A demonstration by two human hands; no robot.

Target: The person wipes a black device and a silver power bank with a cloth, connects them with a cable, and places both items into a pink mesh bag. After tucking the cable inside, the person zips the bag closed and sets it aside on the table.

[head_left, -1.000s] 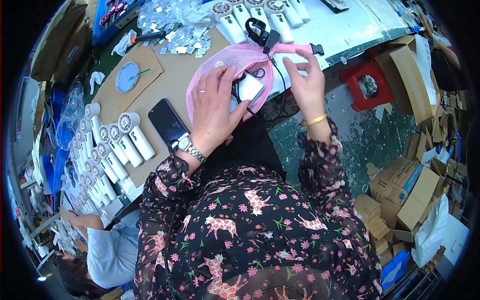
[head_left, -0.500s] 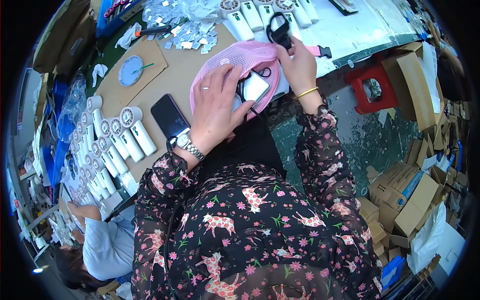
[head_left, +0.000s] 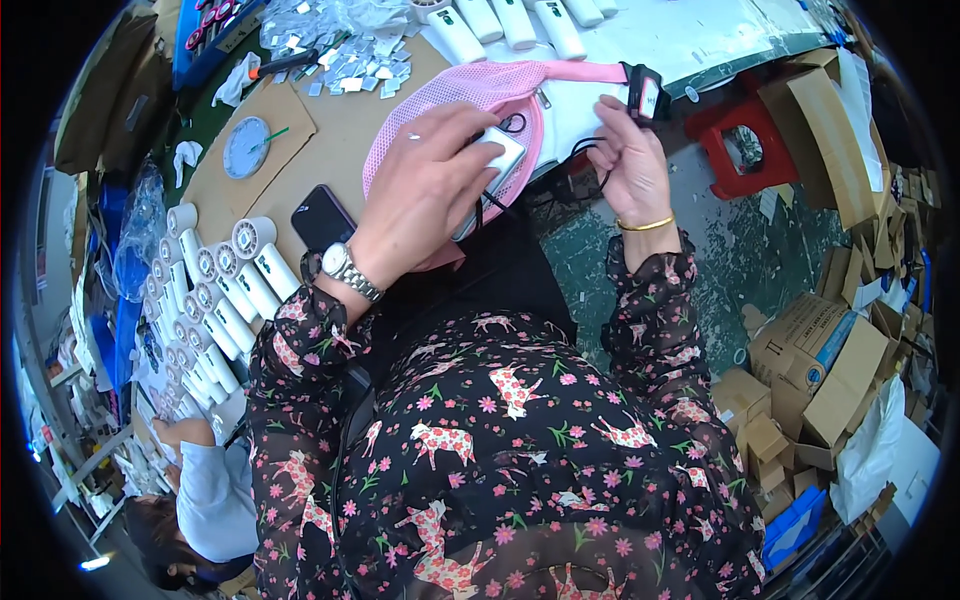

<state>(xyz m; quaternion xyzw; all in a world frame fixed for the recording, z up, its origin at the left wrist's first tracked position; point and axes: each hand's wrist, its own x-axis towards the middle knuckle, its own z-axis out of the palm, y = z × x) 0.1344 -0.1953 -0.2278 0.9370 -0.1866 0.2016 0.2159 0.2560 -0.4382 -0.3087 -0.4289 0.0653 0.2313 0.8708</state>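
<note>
A pink mesh waist bag lies at the table's near edge with its zipped mouth open. In the mouth shows a white, flat box-shaped thing, with thin black cords around it. My left hand bends over the bag, fingers closed on the white box; its thumb is partly hidden. To the right, my right hand pinches a thin black cable that runs back toward the bag. Just beyond its fingertips a black buckle-like piece with a white label sits at the end of the pink strap.
A dark phone lies left of the bag, beside rows of white handheld fans. More white fans and small mirror-like squares lie farther back. A red stool and cardboard boxes stand right. A co-worker sits lower left.
My right hand has moved right and down, from a black coil to a stretched cable. The strap now extends right. My left hand has shifted slightly left, its fingers more curled over the white box.
</note>
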